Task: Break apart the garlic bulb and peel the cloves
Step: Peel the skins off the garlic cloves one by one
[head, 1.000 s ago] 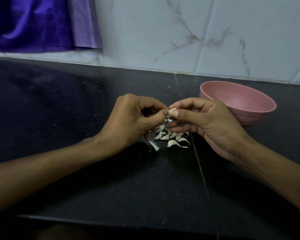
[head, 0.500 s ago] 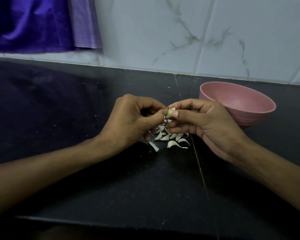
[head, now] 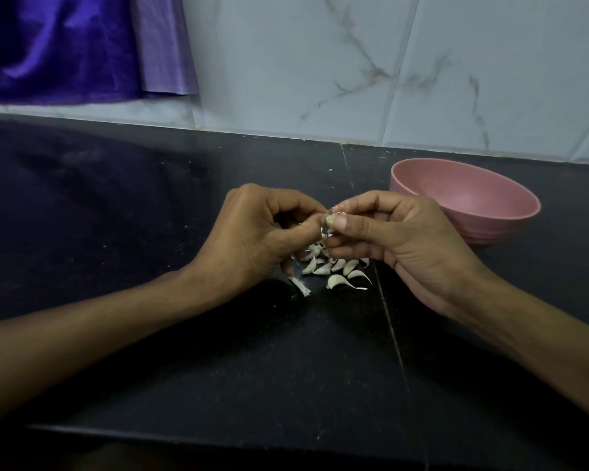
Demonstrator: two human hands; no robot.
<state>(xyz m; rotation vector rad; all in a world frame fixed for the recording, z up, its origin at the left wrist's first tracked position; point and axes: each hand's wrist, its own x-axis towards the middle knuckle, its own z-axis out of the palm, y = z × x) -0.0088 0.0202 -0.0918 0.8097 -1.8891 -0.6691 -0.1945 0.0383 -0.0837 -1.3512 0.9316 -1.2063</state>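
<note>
Between both hands, pale clove (head: 330, 219)

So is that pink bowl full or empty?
Empty, as far as it shows: the pink bowl stands upright with a bare inside; its near bottom is hidden. The garlic cloves lie on the counter.

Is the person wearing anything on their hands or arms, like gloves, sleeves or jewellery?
No. The left hand and right hand are bare, with no gloves. Both forearms show uncovered to the picture's edge, so no sleeves are in view. No ring, watch or bracelet shows.
</note>
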